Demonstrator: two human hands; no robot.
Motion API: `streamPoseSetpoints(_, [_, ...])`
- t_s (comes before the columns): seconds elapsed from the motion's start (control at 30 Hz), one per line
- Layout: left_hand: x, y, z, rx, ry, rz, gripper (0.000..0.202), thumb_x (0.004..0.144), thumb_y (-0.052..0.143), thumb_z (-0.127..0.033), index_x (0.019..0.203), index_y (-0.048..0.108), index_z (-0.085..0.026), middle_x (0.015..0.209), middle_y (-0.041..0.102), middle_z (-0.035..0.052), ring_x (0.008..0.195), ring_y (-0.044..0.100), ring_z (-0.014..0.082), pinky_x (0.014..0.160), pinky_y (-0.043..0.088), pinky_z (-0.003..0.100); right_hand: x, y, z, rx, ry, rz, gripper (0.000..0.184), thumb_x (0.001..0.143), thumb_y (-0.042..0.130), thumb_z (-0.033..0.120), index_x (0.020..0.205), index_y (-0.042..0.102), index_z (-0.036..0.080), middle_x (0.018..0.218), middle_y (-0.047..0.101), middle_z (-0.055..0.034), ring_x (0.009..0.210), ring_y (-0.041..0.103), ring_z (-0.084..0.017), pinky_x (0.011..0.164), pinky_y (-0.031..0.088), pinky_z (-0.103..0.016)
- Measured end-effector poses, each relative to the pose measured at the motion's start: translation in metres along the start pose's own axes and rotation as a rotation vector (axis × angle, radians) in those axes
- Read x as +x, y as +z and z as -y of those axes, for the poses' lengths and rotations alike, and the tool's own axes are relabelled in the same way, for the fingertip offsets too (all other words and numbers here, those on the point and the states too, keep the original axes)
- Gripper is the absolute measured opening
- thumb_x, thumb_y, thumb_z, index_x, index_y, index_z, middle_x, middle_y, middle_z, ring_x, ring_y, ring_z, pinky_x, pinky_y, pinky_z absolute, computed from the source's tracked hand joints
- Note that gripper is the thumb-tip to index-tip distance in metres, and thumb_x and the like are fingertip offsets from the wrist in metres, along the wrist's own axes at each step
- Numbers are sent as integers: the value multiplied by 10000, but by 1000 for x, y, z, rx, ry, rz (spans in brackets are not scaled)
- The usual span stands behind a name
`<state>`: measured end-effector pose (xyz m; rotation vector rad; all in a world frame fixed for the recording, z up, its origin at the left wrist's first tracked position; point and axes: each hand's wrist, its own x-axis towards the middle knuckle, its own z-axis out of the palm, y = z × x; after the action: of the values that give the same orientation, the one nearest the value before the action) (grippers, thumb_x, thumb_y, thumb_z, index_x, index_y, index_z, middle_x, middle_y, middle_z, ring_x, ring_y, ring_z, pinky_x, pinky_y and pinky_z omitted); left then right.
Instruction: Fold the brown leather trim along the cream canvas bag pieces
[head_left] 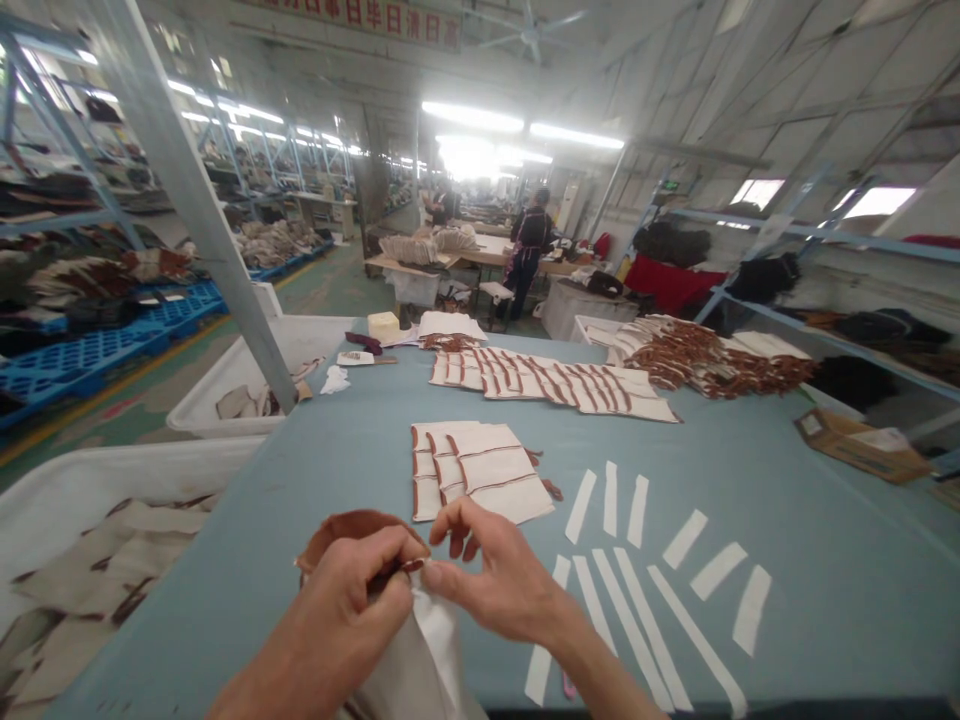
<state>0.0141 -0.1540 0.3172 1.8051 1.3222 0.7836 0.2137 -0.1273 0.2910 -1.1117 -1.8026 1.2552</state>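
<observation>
A cream fabric bag piece with a brown trimmed rim hangs at the table's near edge. My left hand is closed in a pinch on its rim, and the brown trim curves up behind the knuckles. At the same spot my right hand has its thumb tip against the rim, with thumb and fingers apart and the fingers loosely bent. Just beyond my hands lies an overlapping stack of cream pieces with brown edging. White strips, several long and several short, are spread to the right.
A long row of overlapping cream-and-brown pieces lies farther back on the blue-green table. At the back right is a heap of similar pieces. White bins stand left beside a metal post. A person stands in the distance.
</observation>
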Motion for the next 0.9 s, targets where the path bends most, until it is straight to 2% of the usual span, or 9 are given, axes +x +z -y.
streamPoseSetpoints(0.07, [1, -4, -9, 18, 45, 22, 207, 835, 503, -236, 710, 667, -220, 714, 712, -3, 672, 643, 190, 645, 423, 271, 0, -13, 10, -144, -214, -22, 362, 891, 767, 351, 1209, 669, 208, 1245, 747, -103, 1134, 675, -246, 1025, 507, -379])
streamPoseSetpoints(0.1, [1, -5, -12, 7, 58, 28, 209, 840, 505, -229, 718, 675, -222, 710, 720, -6, 660, 645, 185, 638, 423, 268, 1, -18, 15, -168, -319, 4, 386, 912, 736, 313, 1276, 655, 211, 1337, 737, -121, 1225, 670, -256, 1094, 489, -398])
streamPoseSetpoints(0.13, [2, -6, -14, -17, 65, 37, 208, 846, 511, -228, 722, 678, -224, 715, 730, -7, 662, 653, 184, 634, 428, 264, 1, -21, 19, -185, -404, 34, 376, 936, 695, 286, 1302, 650, 214, 1343, 747, -123, 1237, 681, -252, 1107, 489, -397])
streamPoseSetpoints(0.23, [4, -8, -14, -82, 68, 35, 218, 875, 527, -259, 720, 678, -232, 751, 756, -5, 684, 674, 188, 635, 449, 258, 5, -26, 30, -300, -521, 55, 255, 943, 613, 224, 1183, 697, 219, 1033, 806, -73, 960, 727, -230, 941, 528, -365])
streamPoseSetpoints(0.3, [5, -8, -13, -100, 65, 37, 221, 892, 540, -273, 732, 688, -236, 744, 763, -13, 664, 673, 181, 630, 454, 254, 7, -27, 35, -414, -540, 28, 170, 881, 601, 199, 1014, 703, 225, 824, 759, -33, 768, 663, -216, 810, 495, -356])
streamPoseSetpoints(0.4, [4, -6, -16, -106, 63, 26, 176, 877, 567, -253, 735, 671, -243, 670, 744, -34, 594, 651, 166, 582, 439, 243, 7, -28, 39, -493, -510, 38, 89, 813, 582, 195, 853, 647, 240, 694, 674, 2, 652, 560, -191, 716, 436, -333])
streamPoseSetpoints(0.6, [-2, -3, -20, -57, 123, -104, 134, 895, 565, -224, 785, 621, -274, 630, 717, -76, 537, 655, 151, 549, 434, 236, 4, -26, 40, -360, -359, 39, 64, 794, 605, 197, 813, 641, 246, 744, 694, 4, 690, 608, -176, 681, 415, -286])
streamPoseSetpoints(0.77, [-2, -4, -4, 62, 286, -73, 180, 906, 561, -147, 828, 657, -278, 655, 707, -79, 530, 643, 129, 532, 437, 207, 5, -20, 38, -237, -216, 42, 43, 799, 631, 205, 774, 643, 238, 724, 658, 22, 684, 581, -160, 699, 416, -270])
streamPoseSetpoints(0.9, [-3, -3, 13, 102, 361, -71, 220, 944, 541, -127, 897, 702, -269, 738, 755, -40, 600, 693, 138, 620, 507, 192, 5, -14, 35, -176, -100, 83, 80, 769, 612, 196, 706, 576, 229, 677, 566, 46, 647, 497, -139, 642, 355, -265])
